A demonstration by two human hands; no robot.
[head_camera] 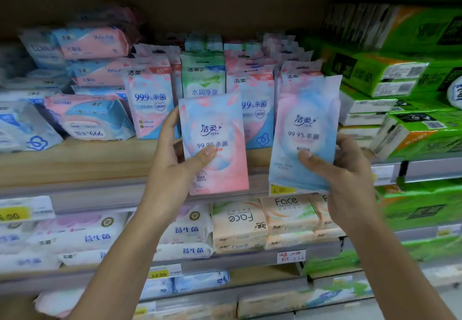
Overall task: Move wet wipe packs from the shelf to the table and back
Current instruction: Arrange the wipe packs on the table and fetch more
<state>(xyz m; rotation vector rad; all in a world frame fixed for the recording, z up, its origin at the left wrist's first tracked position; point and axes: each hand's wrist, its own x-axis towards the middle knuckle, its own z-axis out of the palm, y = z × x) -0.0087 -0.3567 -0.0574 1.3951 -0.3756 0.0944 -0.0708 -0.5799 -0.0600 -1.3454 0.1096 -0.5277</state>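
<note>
In front of the shelf (75, 164), left hand (175, 167) pinches a pink-blue wipe pack (215, 129); right hand (347, 169) grips a bluer pack (305, 119), thumbs across both fronts.

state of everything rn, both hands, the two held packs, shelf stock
left hand, grips the pink-bottomed pack, thumb on its front
right hand, grips the blue-bottomed pack, thumb on its front
pink-bottomed pack, upright, held in front of the wooden shelf
blue-bottomed pack, upright, held likewise
shelved packs, standing in rows on the wooden shelf
</note>
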